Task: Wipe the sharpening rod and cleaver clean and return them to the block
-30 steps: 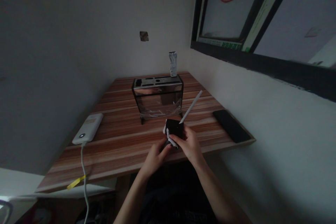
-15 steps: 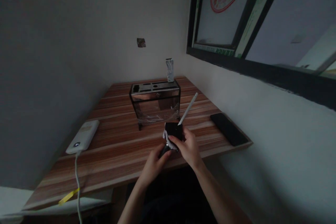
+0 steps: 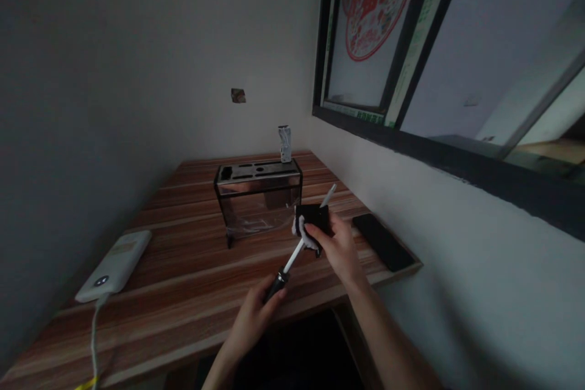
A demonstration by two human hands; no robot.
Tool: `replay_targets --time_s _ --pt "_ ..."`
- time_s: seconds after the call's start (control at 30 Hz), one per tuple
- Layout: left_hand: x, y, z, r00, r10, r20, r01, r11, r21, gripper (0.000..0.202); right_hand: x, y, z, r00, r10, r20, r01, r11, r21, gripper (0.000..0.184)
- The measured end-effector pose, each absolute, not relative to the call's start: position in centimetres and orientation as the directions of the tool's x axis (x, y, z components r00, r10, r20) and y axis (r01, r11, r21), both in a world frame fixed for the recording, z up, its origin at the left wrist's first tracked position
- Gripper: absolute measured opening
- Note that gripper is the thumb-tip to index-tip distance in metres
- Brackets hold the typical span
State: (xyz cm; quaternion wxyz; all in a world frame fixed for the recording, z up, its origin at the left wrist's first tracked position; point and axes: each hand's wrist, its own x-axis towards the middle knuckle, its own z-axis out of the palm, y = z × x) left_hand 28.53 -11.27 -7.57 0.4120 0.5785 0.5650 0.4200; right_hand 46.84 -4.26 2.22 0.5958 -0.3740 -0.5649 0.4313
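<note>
My left hand [image 3: 258, 311] is closed round the black handle of a sharpening rod [image 3: 293, 256], whose pale shaft slants up and to the right. Farther up, my right hand [image 3: 336, 244] pinches a folded black cloth [image 3: 313, 214] with a whitish edge around the shaft. The rod's tip sticks out past the cloth. Bare shaft shows between the cloth and the handle. Behind the hands stands a knife block [image 3: 260, 173] with a slotted metal top, clear sides and a dark frame.
A silvery upright object [image 3: 284, 143] rises from the block's right end. On the wooden table [image 3: 183, 268], a white power bank [image 3: 114, 265] with a cable lies at left, and a black phone [image 3: 382, 242] at right by the wall. A dark-framed window [image 3: 365, 119] is above.
My right hand has slid the cloth up the rod, away from my left hand, baring shaft near the handle; less of the tip shows. The camera view has shifted.
</note>
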Motion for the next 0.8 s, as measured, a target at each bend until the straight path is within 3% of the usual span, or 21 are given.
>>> replay_targets --time_s 0.2,0.57,0.8 --pt "28.5 -11.5 -7.1 0.081 0.992 0.094 0.295 -0.114 0.949 0.043 49.0 -2.3 3.6 0.138 0.881 0.453 -0.105 0.467 -0.878 0.025" --pt "28.5 -11.6 -5.9 0.119 0.993 -0.018 0.276 -0.015 0.961 0.048 49.7 -1.0 4.2 0.322 0.822 0.470 -0.096 0.522 -0.847 0.023" --pt "28.3 -11.6 -6.6 0.151 0.986 -0.077 0.226 0.042 0.973 0.053 48.9 -0.9 3.9 0.310 0.809 0.500 -0.023 0.532 -0.846 0.028"
